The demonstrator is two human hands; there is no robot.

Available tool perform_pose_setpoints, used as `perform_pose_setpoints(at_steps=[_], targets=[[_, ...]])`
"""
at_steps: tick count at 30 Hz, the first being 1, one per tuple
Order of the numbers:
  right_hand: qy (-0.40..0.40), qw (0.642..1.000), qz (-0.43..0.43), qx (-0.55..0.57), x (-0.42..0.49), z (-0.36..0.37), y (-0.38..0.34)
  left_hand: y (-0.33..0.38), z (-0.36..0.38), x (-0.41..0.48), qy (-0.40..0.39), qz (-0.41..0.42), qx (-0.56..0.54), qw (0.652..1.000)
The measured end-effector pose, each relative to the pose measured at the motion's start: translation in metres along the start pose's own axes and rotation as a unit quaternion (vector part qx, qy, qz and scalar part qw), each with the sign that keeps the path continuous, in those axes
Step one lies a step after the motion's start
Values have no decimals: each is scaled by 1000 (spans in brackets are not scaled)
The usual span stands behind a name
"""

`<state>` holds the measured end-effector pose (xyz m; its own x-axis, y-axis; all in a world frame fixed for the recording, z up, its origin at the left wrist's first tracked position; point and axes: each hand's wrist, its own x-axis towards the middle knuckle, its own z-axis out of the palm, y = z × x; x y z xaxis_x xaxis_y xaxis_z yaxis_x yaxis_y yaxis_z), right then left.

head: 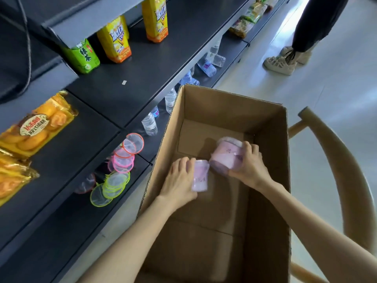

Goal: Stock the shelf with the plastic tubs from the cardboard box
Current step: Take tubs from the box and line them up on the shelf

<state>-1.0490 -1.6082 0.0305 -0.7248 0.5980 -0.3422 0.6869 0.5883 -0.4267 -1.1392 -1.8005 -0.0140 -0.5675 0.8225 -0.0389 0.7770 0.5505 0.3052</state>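
Observation:
An open cardboard box (271, 152) stands in front of me on a wooden chair. Inside it, my left hand (180, 180) grips a small pink plastic tub (201, 176) by its side. My right hand (251, 164) grips a larger pink tub (226, 156) lying on its side, its base turned towards me. Both tubs sit low inside the box, close together. The dark shelf (130, 86) runs along the left, with bare space in its middle.
Yellow and green drink cartons (114, 39) stand at the back of the shelf, orange snack bags (36, 127) lie at left. Coloured round mesh lids (122, 160) and water bottles (150, 124) fill the lower shelf. A person's shoes (285, 60) stand at upper right.

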Motion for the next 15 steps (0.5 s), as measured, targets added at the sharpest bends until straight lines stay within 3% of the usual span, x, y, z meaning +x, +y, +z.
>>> perform_pose_setpoints(at_steps=[9, 15], targets=[[59, 988, -129, 54, -98, -54, -57, -6, -133, -88, 111, 33, -123, 986], [-48, 966, -243, -74, -181, -96, -130, -26, -257, -184, 120, 15, -49, 991]])
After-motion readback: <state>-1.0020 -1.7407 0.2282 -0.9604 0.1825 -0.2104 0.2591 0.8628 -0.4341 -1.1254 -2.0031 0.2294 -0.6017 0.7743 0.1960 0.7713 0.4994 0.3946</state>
